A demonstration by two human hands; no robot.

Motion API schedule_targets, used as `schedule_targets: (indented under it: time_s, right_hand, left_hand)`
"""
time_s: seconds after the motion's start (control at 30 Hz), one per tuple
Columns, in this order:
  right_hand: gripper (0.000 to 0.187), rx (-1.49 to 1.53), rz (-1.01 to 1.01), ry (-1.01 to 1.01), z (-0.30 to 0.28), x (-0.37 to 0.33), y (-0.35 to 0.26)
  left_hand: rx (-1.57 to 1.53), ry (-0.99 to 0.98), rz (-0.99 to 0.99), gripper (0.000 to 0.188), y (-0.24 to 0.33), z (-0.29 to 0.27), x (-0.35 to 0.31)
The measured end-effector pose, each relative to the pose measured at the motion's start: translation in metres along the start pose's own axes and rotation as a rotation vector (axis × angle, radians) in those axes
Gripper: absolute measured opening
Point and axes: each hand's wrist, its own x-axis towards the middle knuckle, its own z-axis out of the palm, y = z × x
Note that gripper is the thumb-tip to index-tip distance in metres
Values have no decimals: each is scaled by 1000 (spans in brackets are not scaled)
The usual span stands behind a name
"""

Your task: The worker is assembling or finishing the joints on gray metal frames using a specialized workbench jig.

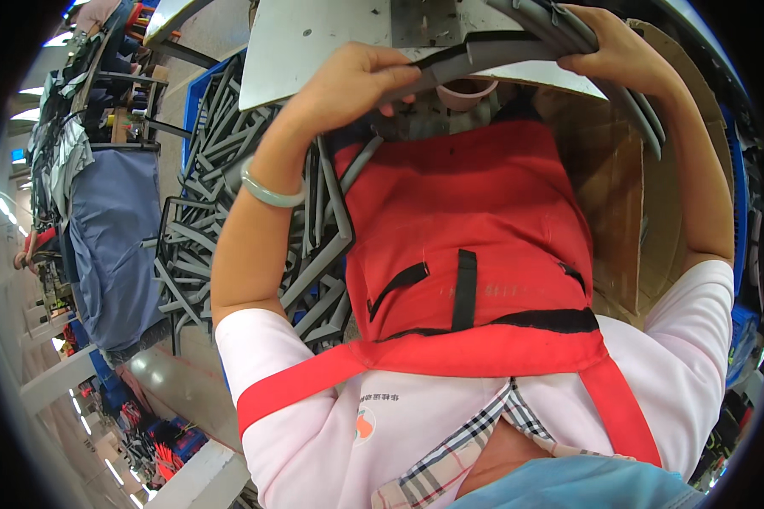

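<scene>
My left hand (356, 85) is closed, pinching one end of a bent dark-grey strip (492, 53) between thumb and fingers. This strip runs across in front of me, over the edge of a white table (306, 42), to my right hand (624, 51). My right fingers are wrapped round its other end and round several more grey strips (632, 114), which hang down at the right and stick up at the top edge. Whether they are rubber or plastic I cannot tell. A pale bangle sits on my left forearm, and a red apron (475, 204) covers my lap.
At my left, a blue crate (197, 97) is heaped with bent grey strips (221, 161). A cardboard box (607, 195) stands close at my right. Below the table edge is a pale bowl (467, 95). Farther left are a blue-grey cloth (115, 246) and other workstations.
</scene>
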Motion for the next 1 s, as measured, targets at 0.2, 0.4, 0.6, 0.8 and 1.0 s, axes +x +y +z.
schedule_targets:
  time_s: [0.2,0.4,0.6,0.8,1.0]
  right_hand:
    - [45,-509,1247,-7,-10,30,-41]
    - [47,-17,191,64,-45,-20,17]
    - [48,-561,1246,19,-31,40,-23]
    - [48,-585,1217,39,-31,42,-22]
    - [46,-585,1237,49,-37,37,-18]
  left_hand:
    - [115,194,157,33,10,-19,31]
    - [3,253,150,37,18,-29,56]
    - [37,284,150,36,12,-41,63]
    - [26,288,164,31,11,-43,66]
    - [18,315,173,29,11,-42,65]
